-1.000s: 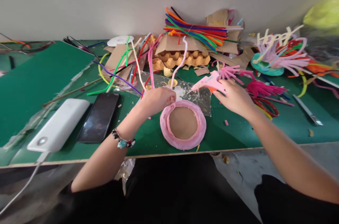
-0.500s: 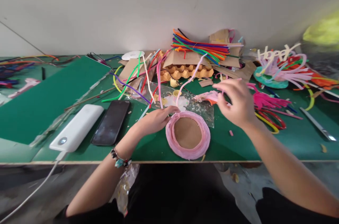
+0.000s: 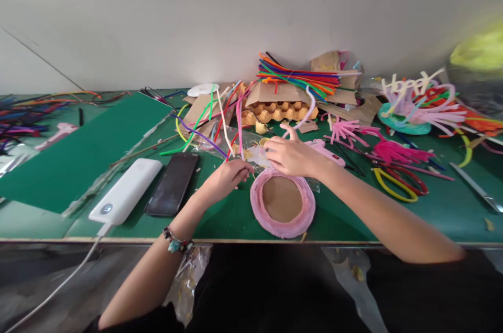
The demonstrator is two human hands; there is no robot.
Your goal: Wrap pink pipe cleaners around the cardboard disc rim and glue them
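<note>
At the left, past a loose heap of pipe cleaners (image 3: 23,118), a green board (image 3: 86,157) on the counter (image 3: 220,223). Then a white power bank (image 3: 126,191) just beside a black phone (image 3: 173,183). With the left hand (image 3: 228,180), drawn nearly closed, fingertips together at the far left of the pink ring (image 3: 257,204); too small to tell what, if anything, in the pinch. Lying flat near the counter's near edge, the ring. With the right hand (image 3: 288,157), reaching over its far side, half open, one finger raised beside a lavender pipe cleaner (image 3: 312,105); impossible to tell whether gripping anything. Farther right, a pink glue gun (image 3: 324,150), then magenta strands (image 3: 396,152).
</note>
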